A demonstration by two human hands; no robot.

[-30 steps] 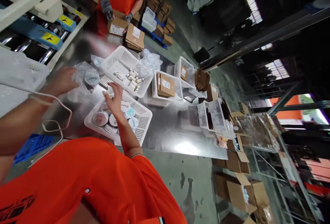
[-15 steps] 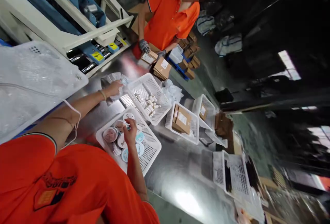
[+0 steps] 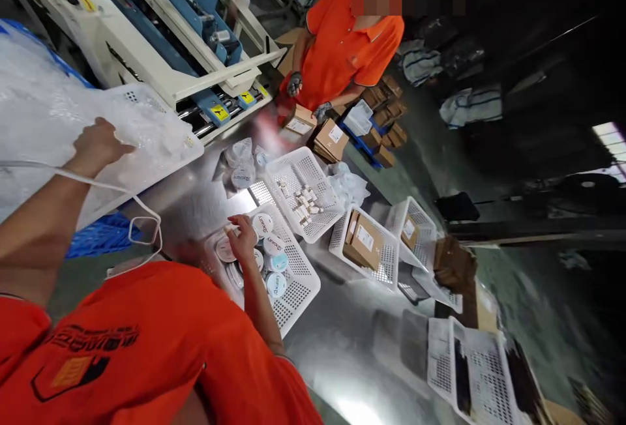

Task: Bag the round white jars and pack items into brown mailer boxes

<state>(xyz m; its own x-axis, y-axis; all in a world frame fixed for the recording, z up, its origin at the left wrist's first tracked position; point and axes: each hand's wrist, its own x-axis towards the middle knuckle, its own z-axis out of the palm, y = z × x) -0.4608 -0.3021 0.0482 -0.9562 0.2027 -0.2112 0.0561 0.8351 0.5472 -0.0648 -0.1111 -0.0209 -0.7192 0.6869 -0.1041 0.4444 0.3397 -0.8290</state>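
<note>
Jars (image 3: 274,244) mid-frame | metal table (image 3: 337,334), dim room (image 3: 548,210) | right hand (image 3: 242,239) curled over jars | left hand (image 3: 99,145) at plastic (image 3: 42,96) | both grips unclear

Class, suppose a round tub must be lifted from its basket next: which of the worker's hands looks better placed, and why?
Probably the right hand: it is already at the round tubs in the white basket. The left hand is farther away, over the clear plastic.
</note>
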